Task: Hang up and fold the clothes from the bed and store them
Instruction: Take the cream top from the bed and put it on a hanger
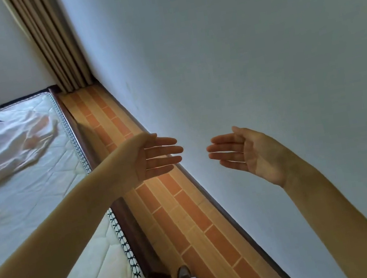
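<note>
While both hands hang empty in mid-air, the head view shows the left hand [154,158] and the right hand [245,150] with straight, spread fingers, palms turned toward each other, grasping nothing. The only clothing in view, a pale crumpled garment [5,142], lies on the mattress [44,210] at the far left, well apart from both hands. To start well, I judge the person should turn left toward the bed and take the garment by its shoulders or hem.
</note>
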`<action>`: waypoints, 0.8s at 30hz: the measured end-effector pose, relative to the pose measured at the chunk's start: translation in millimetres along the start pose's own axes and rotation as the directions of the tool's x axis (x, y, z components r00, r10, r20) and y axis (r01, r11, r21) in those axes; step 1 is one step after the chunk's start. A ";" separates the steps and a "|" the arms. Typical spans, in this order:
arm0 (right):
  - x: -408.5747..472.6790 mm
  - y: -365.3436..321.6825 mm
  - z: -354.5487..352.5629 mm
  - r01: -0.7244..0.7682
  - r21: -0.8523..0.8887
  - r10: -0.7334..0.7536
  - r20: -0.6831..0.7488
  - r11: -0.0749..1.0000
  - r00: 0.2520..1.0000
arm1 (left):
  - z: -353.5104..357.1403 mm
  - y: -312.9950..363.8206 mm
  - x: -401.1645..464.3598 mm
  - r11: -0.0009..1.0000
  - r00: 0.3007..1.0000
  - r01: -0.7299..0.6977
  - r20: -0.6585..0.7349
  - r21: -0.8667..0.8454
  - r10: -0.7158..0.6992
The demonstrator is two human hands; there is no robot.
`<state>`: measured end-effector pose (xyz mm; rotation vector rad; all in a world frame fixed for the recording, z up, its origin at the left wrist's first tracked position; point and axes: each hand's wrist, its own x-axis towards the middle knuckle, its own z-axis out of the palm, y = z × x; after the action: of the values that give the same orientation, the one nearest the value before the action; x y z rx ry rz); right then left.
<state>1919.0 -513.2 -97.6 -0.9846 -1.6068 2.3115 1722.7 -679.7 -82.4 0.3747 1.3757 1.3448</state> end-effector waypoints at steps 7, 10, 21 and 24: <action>99.2 -34.8 23.6 0.008 -0.045 -0.005 0.083 0.999 0.997 | -54.0 24.8 50.3 0.997 0.996 -0.040 -0.086 -0.072 0.033; 147.5 -60.1 48.3 0.019 -0.074 -0.010 0.128 0.997 0.992 | -86.7 48.3 72.0 0.991 0.991 -0.072 -0.121 -0.114 0.058; 287.8 -133.1 124.1 0.017 -0.151 0.023 0.264 0.988 0.964 | -196.0 134.2 115.1 0.970 0.960 -0.170 -0.250 -0.174 0.123; 323.5 -139.4 141.4 -0.001 -0.176 0.055 0.300 0.984 0.952 | -221.9 145.0 127.6 0.969 0.944 -0.188 -0.301 -0.164 0.132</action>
<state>1553.5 -411.8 -82.2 -0.7102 -1.9511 2.4738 1431.2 -639.7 -80.2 0.1675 1.4611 1.7044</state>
